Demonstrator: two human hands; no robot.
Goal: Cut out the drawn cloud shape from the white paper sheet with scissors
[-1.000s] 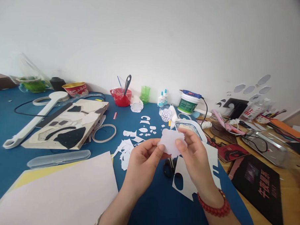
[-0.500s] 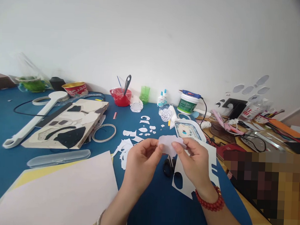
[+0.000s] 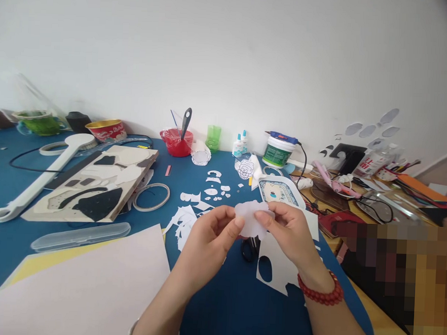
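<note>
Between my two hands is a small white paper cutout (image 3: 251,220) with a wavy edge, raised above the blue table mat. My left hand (image 3: 211,238) pinches its left side, thumb on the near face. On the right side, my right hand (image 3: 285,232) grips it the same way; red beads circle that wrist. Black-handled scissors (image 3: 248,249) lie below the cutout, their blades mostly hidden. Under my right hand rests a white sheet (image 3: 278,266) with holes cut in it. White paper scraps (image 3: 184,222) are heaped beyond my left hand.
Large pale sheets (image 3: 92,280) cover the front left. Behind them lie a clear plastic case (image 3: 80,236), a board with cut shapes (image 3: 97,181) and a tape roll (image 3: 151,197). A red bowl (image 3: 178,143), glue bottles (image 3: 240,143), a white tub (image 3: 278,151) and a patterned tray (image 3: 281,191) stand farther back.
The paper cutout has turned slightly in my fingers, and more of its scalloped lower edge shows. My right wrist has shifted a little to the right. The view has moved slightly.
</note>
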